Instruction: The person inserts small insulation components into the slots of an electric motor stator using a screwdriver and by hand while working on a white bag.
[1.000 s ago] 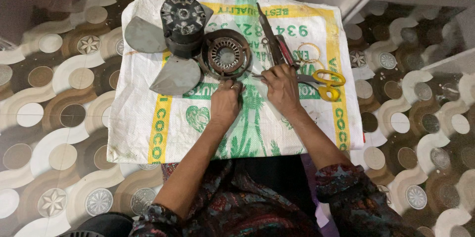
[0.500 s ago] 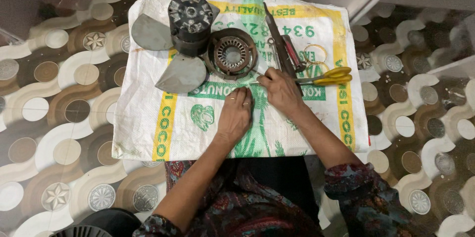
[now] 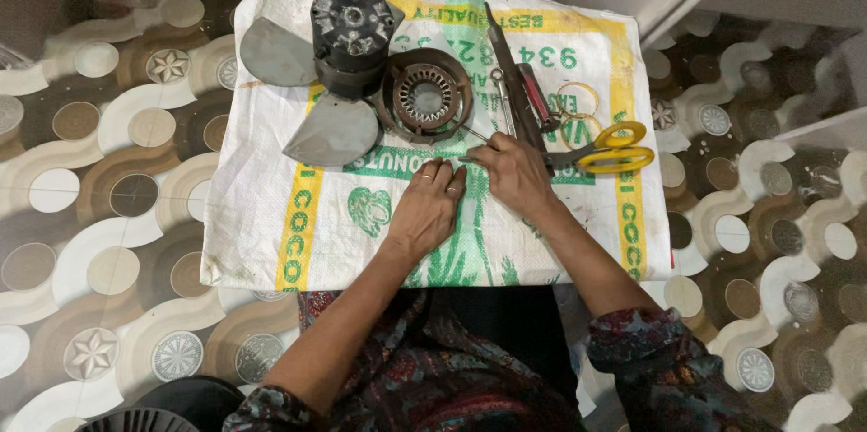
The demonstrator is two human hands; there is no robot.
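Thin wire (image 3: 476, 134) between fingers (image 3: 479, 155), indistinct

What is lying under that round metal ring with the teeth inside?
The toothed ring rests on a white woven sack, spread over the patterned floor. Sack shows through its open centre. Whatever lies beneath its rim is covered.

Both hands (image 3: 470, 193) on sack (image 3: 271, 206) — stator (image 3: 424, 98) near
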